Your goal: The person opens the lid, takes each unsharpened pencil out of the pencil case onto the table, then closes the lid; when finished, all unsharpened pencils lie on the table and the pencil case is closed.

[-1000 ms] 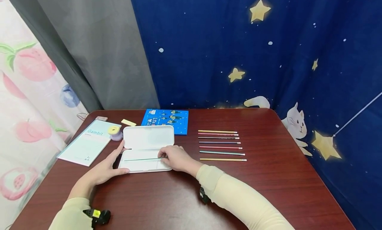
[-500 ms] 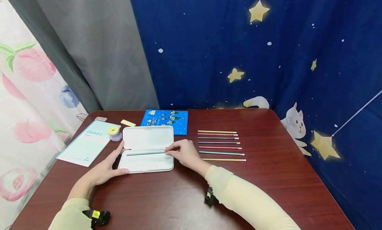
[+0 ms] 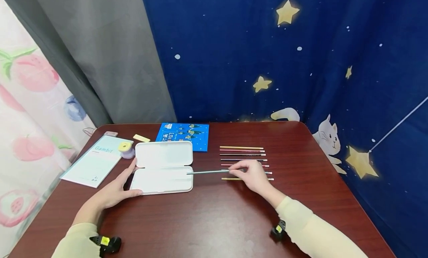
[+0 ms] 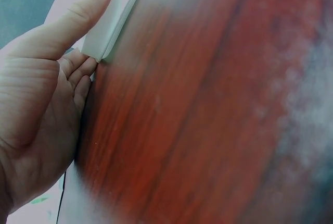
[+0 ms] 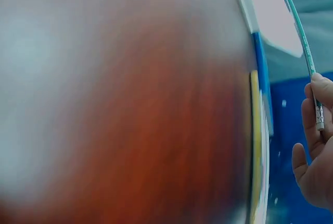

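My right hand [image 3: 252,176] pinches a green pencil [image 3: 208,172] near its eraser end. The pencil lies nearly level, its far end overlapping the right edge of the white pencil case [image 3: 150,181] in the head view. In the right wrist view, the pencil's eraser end [image 5: 319,120] shows beside my fingers. The case is open flat, its lid [image 3: 164,154] laid back away from me. My left hand [image 3: 113,191] rests at the case's left end, thumb and straight fingers spread along it. In the left wrist view my thumb [image 4: 78,23] reaches over the case's corner.
Several pencils [image 3: 242,154] lie in a row right of the case, partly behind my right hand. A blue book [image 3: 200,139] lies behind the lid. A notebook [image 3: 95,159], a yellow-and-lilac round container [image 3: 126,151] and a yellow block [image 3: 141,138] sit at the left.
My right hand has lifted the green pencil from inside the case and carried it rightward, over toward the pencil row. The left hand has stayed at the case.
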`<state>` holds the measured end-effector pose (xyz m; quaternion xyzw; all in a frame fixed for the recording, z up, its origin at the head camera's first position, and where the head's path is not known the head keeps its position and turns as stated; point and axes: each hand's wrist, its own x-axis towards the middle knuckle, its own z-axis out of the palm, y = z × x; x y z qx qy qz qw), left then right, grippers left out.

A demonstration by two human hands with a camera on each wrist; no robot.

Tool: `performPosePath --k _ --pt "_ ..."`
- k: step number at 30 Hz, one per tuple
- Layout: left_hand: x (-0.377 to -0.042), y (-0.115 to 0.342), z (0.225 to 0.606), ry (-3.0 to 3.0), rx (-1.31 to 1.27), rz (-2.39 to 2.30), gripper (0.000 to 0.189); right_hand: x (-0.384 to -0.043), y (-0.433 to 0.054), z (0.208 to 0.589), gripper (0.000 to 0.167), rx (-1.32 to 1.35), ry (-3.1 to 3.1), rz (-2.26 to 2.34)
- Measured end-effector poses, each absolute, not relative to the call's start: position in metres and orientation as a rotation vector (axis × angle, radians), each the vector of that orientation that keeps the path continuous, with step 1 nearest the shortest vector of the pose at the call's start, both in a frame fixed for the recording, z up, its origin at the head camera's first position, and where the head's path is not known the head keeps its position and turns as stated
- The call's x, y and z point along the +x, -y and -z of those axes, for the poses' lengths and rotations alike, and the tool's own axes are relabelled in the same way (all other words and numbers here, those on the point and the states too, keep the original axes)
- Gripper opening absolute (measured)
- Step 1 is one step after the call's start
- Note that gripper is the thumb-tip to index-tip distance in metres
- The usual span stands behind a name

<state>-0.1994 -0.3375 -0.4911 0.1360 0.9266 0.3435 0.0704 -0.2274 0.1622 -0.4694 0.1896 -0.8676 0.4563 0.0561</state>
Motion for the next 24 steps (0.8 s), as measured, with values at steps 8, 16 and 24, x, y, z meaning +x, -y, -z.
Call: performPosePath --k 8,16,24 --pt "-0.199 0.337 0.49 -2.778 0.412 -1.028 0.122 -0.2 -0.216 0.478 0.005 0.425 2.669 -1.268" --pt "-0.199 0.338 0.49 -2.774 0.415 -1.043 0.121 -0.191 -0.238 0.485 0.01 0.387 2.711 -1.173" --pt "-0.199 0.338 0.491 -2.77 0.411 -1.044 0.122 -0.189 -0.253 0.49 0.012 0.304 2.811 -1.045"
